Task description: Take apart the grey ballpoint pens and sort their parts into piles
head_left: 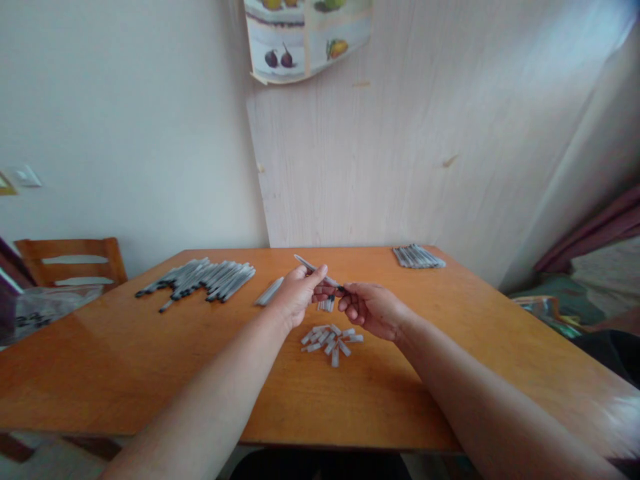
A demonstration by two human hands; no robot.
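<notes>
My left hand (298, 292) is closed around a thin grey pen (313, 269) that slants up to the left above the wooden table (150, 360). My right hand (370, 308) pinches the pen's dark tip, fingers curled. Below the left hand hang what look like a few short grey caps (327, 305), partly hidden by the fingers. A loose heap of short grey caps (331, 337) lies on the table just under both hands. A single grey pen (270, 291) lies beside my left hand.
A large pile of grey pens with dark tips (203, 277) lies at the table's far left. A smaller bundle of pens (418, 257) sits at the far right corner. A wooden chair (70, 261) stands left; a wall is behind.
</notes>
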